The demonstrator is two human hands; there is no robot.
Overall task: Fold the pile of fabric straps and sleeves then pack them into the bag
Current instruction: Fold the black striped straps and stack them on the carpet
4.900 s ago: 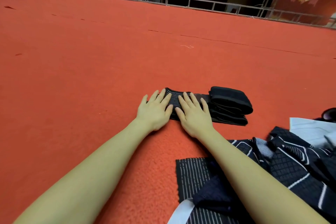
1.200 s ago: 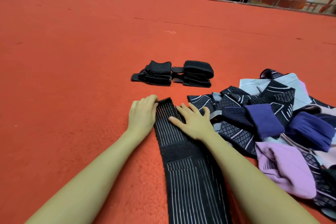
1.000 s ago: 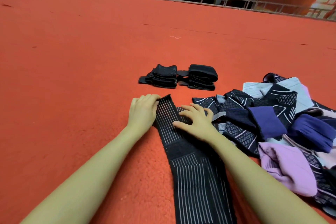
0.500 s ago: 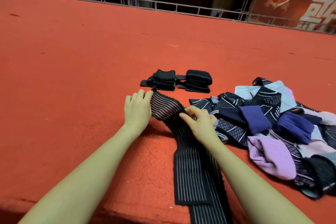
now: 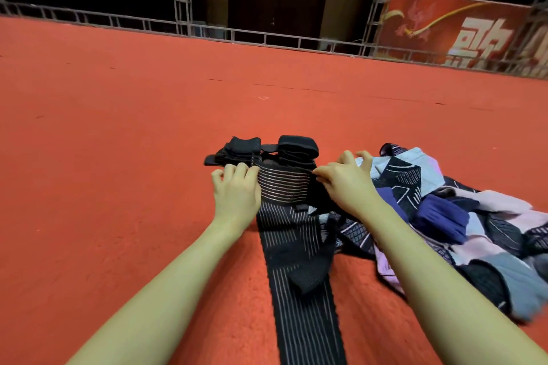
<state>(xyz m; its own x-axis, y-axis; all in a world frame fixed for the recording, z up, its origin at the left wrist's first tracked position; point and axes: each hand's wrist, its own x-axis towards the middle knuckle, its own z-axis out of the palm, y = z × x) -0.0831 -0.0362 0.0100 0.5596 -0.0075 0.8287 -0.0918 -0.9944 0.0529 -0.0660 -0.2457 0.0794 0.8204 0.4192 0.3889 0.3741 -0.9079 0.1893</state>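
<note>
Hands work at the middle of an orange-red carpet (image 5: 118, 187). The left hand (image 5: 235, 192) and the right hand (image 5: 345, 187) each pinch one side of a long black elastic strap with thin pale stripes (image 5: 296, 246), fingers curled on its edges, holding its far end folded back in a raised loop between them. The rest of the strap runs flat toward the carpet's near edge. Just beyond the loop lie two folded black straps (image 5: 267, 149), side by side. Toward the carpet's right edge, touching the right forearm, sprawls an unsorted pile of black, navy, pink and grey patterned fabric sleeves (image 5: 459, 216). A metal truss railing (image 5: 267, 38) borders the carpet's far edge.
</note>
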